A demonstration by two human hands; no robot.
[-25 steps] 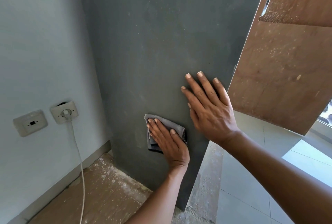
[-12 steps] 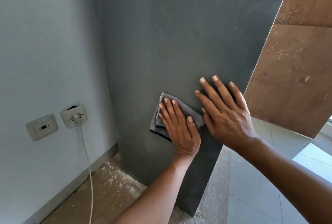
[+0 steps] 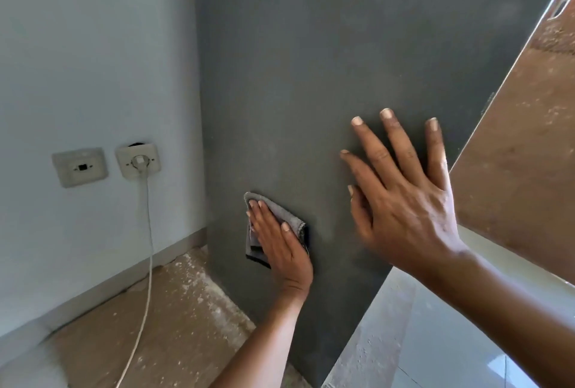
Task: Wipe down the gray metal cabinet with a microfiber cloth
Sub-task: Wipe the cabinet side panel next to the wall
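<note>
- Pale wall carrying two sockets, a white cable hanging from one.
- Left hand pressing, fingers straight, a folded microfiber cloth low on the gray metal cabinet.
- Right hand resting flat, fingers spread, on the panel beside it.

Daylight, even and fairly bright, entering from my right: floor tiles at lower right carry a pale sheen. Cabinet side reads matte and darker, no glare. Soft shadow under my right hand; its edges show slight motion blur. Wide-angle lens bows the wall and straight lines near frame edges.
</note>
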